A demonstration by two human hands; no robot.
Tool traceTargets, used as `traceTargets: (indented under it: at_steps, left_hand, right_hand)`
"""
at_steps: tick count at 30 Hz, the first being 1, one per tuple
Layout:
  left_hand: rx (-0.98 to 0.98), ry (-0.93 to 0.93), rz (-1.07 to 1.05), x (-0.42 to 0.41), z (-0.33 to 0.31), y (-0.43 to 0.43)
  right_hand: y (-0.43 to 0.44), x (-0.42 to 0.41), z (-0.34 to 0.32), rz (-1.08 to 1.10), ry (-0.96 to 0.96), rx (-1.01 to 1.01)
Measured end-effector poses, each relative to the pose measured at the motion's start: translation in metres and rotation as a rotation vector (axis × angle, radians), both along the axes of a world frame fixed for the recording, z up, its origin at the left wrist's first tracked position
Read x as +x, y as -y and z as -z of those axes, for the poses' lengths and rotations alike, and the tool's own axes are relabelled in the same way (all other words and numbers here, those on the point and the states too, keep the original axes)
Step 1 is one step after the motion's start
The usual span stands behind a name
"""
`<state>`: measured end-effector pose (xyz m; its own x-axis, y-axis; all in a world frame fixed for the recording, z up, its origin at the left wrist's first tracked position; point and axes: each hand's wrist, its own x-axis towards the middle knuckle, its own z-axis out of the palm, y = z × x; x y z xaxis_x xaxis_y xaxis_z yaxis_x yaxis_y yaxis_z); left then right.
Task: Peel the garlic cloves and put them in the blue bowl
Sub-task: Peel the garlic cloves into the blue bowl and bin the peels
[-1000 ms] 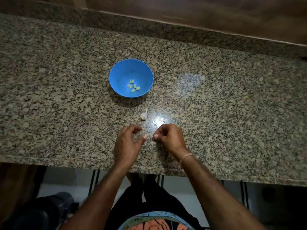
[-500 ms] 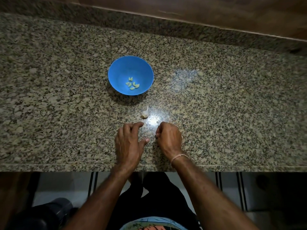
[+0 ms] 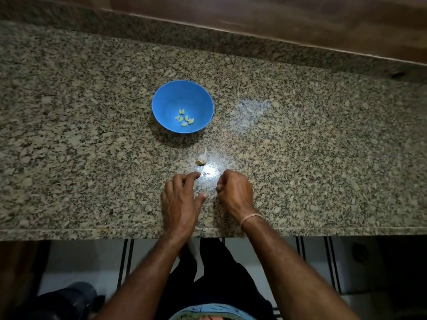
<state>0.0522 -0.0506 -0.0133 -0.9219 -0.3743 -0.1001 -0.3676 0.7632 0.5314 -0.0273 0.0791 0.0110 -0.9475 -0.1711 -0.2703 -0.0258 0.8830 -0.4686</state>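
Several peeled cloves (image 3: 184, 119) lying in blue bowl (image 3: 169, 100); one garlic piece (image 3: 201, 158) waiting unpeeled on worktop (image 3: 300, 158), just beyond hands; left hand (image 3: 181, 199) resting loosely curled, empty; right hand (image 3: 235, 192) curling tight, contents unclear.

No text, label, brand, number or sign can be read anywhere in view. The print on the shirt (image 3: 209, 314), below the counter (image 3: 323, 158) edge, is too dim and cut off to make out.
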Motion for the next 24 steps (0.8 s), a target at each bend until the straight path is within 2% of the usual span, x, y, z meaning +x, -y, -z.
traceTargets:
  at_steps: [3,6,8,11,15,20,24]
  left_hand:
    - [0.206,0.036,-0.040,-0.004,-0.009,0.003]
    - [0.678,-0.009,-0.193,-0.005,-0.025,0.001]
    - [0.754,-0.055,-0.220,-0.004,-0.037,-0.004]
    - [0.758,-0.090,-0.250,-0.003,-0.045,-0.009]
    - [0.654,-0.121,-0.255,-0.006,-0.053,-0.007]
    - [0.534,-0.120,-0.201,-0.012,-0.057,-0.003]
    - [0.506,-0.100,-0.154,-0.013,-0.055,0.000]
  right_hand:
    - [-0.013,0.001,-0.012,0.177,0.264,-0.409]
    - [-0.017,0.008,-0.027,0.377,0.566,-0.804]
    - [-0.014,0.015,-0.034,0.450,0.668,-0.947]
    - [-0.010,0.019,-0.035,0.513,0.693,-1.029]
    - [-0.013,0.014,-0.035,0.480,0.705,-1.092]
    - [-0.015,0.014,-0.038,0.368,0.482,-0.987]
    - [-0.016,0.016,-0.034,0.350,0.410,-0.992]
